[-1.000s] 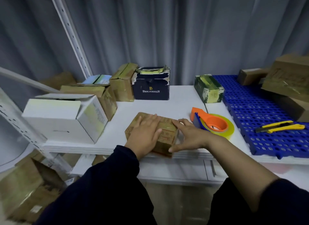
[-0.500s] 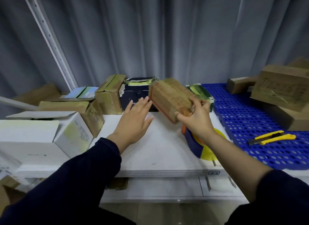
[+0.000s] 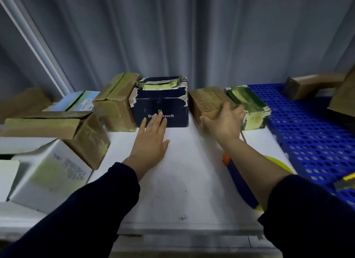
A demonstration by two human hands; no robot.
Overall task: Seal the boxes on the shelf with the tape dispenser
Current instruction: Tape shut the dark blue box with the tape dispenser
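The step in hand looks like parking a small brown box [image 3: 206, 100] in the back row. It sits between the dark blue box [image 3: 161, 104] and the green box [image 3: 247, 100], and the right hand [image 3: 224, 121] lies against its near face, fingers straight, pressing rather than gripping. The left hand [image 3: 150, 140] hovers flat and spread over the smooth white shelf [image 3: 182, 190]. The tape dispenser [image 3: 241, 182] — orange and blue plastic, yellow roll — lies under the right forearm. The next move likely calls for pulling forward another box; the creased cardboard flaps will want flattening.
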